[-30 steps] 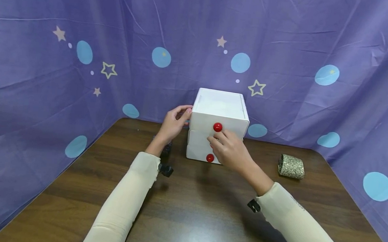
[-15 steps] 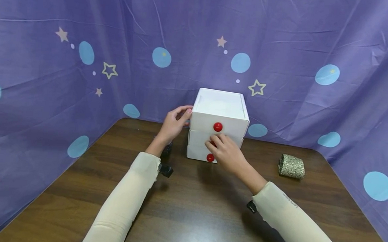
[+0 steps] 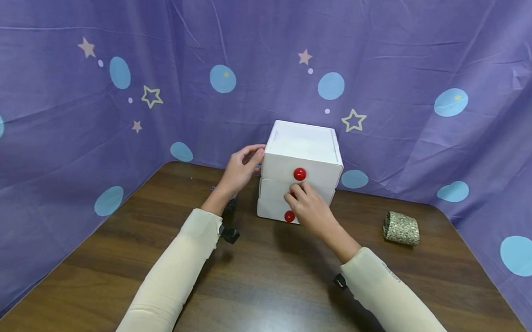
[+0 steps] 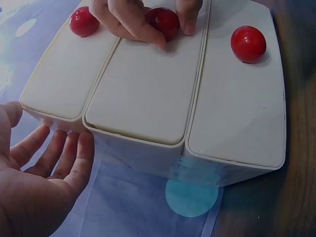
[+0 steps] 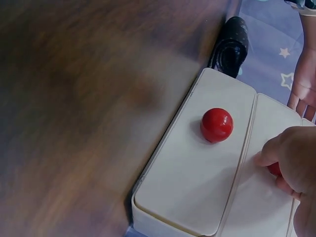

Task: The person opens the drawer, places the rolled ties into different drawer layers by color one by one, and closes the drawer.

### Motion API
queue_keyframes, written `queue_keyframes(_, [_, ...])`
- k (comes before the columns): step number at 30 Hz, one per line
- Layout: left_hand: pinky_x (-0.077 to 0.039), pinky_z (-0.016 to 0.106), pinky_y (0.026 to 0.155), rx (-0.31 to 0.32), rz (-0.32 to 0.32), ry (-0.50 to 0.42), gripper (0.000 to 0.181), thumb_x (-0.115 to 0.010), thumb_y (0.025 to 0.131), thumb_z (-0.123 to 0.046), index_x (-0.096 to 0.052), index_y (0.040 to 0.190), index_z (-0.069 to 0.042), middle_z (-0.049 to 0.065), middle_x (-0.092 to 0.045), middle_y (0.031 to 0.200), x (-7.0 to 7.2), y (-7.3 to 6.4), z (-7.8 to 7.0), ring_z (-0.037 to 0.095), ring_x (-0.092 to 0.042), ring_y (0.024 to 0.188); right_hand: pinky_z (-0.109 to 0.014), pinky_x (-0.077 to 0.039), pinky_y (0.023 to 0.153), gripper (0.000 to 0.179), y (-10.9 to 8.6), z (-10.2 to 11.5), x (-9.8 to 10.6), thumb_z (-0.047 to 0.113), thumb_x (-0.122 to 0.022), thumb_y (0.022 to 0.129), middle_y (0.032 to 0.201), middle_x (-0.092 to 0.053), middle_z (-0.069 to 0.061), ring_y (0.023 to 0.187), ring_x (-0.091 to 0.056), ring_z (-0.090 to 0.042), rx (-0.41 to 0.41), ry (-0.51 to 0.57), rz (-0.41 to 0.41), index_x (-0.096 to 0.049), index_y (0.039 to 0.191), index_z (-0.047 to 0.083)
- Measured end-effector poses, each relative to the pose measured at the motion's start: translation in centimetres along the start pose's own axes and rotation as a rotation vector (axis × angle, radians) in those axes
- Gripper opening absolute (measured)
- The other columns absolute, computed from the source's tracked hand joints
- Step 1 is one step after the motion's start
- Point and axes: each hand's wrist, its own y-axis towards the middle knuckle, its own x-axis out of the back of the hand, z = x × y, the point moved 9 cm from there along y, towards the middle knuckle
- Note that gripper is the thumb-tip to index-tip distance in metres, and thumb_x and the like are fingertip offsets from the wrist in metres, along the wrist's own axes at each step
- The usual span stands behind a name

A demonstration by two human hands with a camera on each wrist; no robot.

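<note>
A white three-drawer box (image 3: 304, 143) stands at the back of the table, a red round knob on each drawer. My right hand (image 3: 310, 207) pinches the middle drawer's red knob (image 4: 163, 23) between thumb and fingers; in the head view that knob is hidden behind the hand. Against the box's left side, level with the top drawer, my left hand (image 3: 241, 170) rests its fingertips, fingers spread and loosely bent. The top knob (image 3: 300, 174) and bottom knob (image 3: 289, 216) are untouched. All three drawer fronts look pushed in.
A glittery gold roll (image 3: 401, 228) lies on the brown wooden table (image 3: 260, 294) to the right. Left of the box is a dark speckled roll (image 5: 232, 47), partly behind my left forearm in the head view. A purple patterned curtain (image 3: 262, 47) hangs behind.
My right hand has shifted slightly left and down, its fingers closing round the middle knob. The left hand keeps its place at the box's side, and the drawers look unmoved.
</note>
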Motion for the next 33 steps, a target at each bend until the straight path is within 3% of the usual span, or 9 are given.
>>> queue_keyframes(4, [-0.054,0.056,0.094,-0.003,0.002,-0.001,0.041,-0.059,0.106,-0.031,-0.063,0.136,-0.003,0.017,-0.066,0.124,0.0,0.1,0.1,0.025,-0.065,0.108,-0.037,-0.050,0.073,0.019,0.3,0.0,0.2,-0.013,-0.070,0.084,0.101,-0.061,-0.016,0.086,-0.052,-0.033,-0.027,0.009,-0.002,-0.069,0.097,0.000])
queue_keyframes(11, [-0.059,0.032,0.085,0.017,0.002,0.013,0.042,-0.058,0.107,-0.029,-0.061,0.140,-0.003,0.019,-0.065,0.127,0.2,0.2,0.3,0.025,-0.064,0.109,-0.036,-0.052,0.075,0.019,0.6,0.0,0.3,-0.014,-0.069,0.084,0.101,-0.064,-0.016,0.088,-0.054,-0.033,-0.060,0.031,0.015,-0.071,0.096,0.000])
queue_keyframes(21, [-0.058,0.029,0.083,0.007,0.004,-0.004,0.041,-0.058,0.107,-0.027,-0.061,0.138,-0.002,0.019,-0.066,0.127,0.0,-0.1,-0.1,0.025,-0.065,0.110,-0.036,-0.051,0.078,0.020,0.5,-0.2,0.3,-0.014,-0.071,0.084,0.102,-0.065,-0.015,0.089,-0.054,-0.032,-0.083,0.066,0.043,-0.073,0.098,0.000])
queue_keyframes(29, [-0.058,0.028,0.083,0.021,0.018,0.009,0.038,-0.056,0.108,-0.019,-0.059,0.138,0.005,0.024,-0.065,0.126,-0.6,-1.2,-3.0,0.025,-0.065,0.107,-0.034,-0.052,0.078,0.022,0.4,-0.4,0.5,-0.013,-0.075,0.082,0.103,-0.066,-0.015,0.091,-0.054,-0.031,-0.111,0.092,0.041,-0.075,0.100,0.000])
queue_keyframes(33, [-0.058,0.029,0.084,0.025,0.017,0.009,0.039,-0.056,0.108,-0.020,-0.059,0.137,0.004,0.024,-0.064,0.126,-0.6,-1.2,-3.0,0.027,-0.065,0.108,-0.034,-0.053,0.077,0.022,0.4,-0.3,0.7,-0.013,-0.074,0.082,0.103,-0.066,-0.015,0.091,-0.055,-0.031,-0.112,0.093,0.032,-0.074,0.099,0.000])
